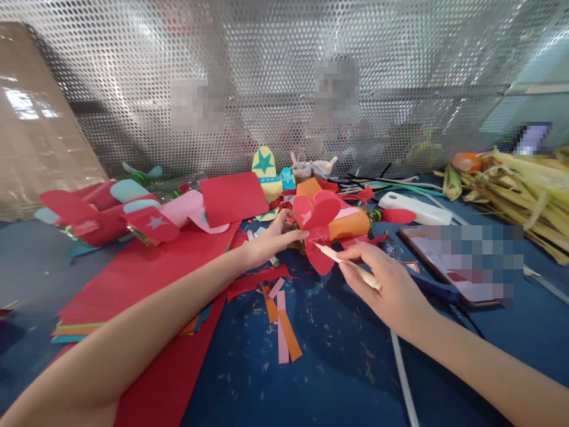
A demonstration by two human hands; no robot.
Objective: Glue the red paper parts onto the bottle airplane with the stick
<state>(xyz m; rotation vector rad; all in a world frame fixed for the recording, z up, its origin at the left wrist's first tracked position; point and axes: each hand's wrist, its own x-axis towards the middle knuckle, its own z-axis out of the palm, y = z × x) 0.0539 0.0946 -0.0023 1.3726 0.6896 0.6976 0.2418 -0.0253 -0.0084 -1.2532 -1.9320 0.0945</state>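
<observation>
My left hand (pixel 271 237) reaches over the blue table and pinches the edge of a paper craft (pixel 331 222), an orange bottle body with red heart-shaped fins. My right hand (pixel 386 284) is closed round a thin pale stick (pixel 351 265). The stick's tip touches a red fin at the front of the craft. A small pale star marks that fin.
Red paper sheets (pixel 146 279) lie at the left, with another red craft (pixel 111 216) behind them. Orange and pink strips (pixel 282 320) lie near the front. A phone (pixel 444 261) lies at the right, with dry husks (pixel 511 190) further back. A perforated metal screen (pixel 284 77) closes the back.
</observation>
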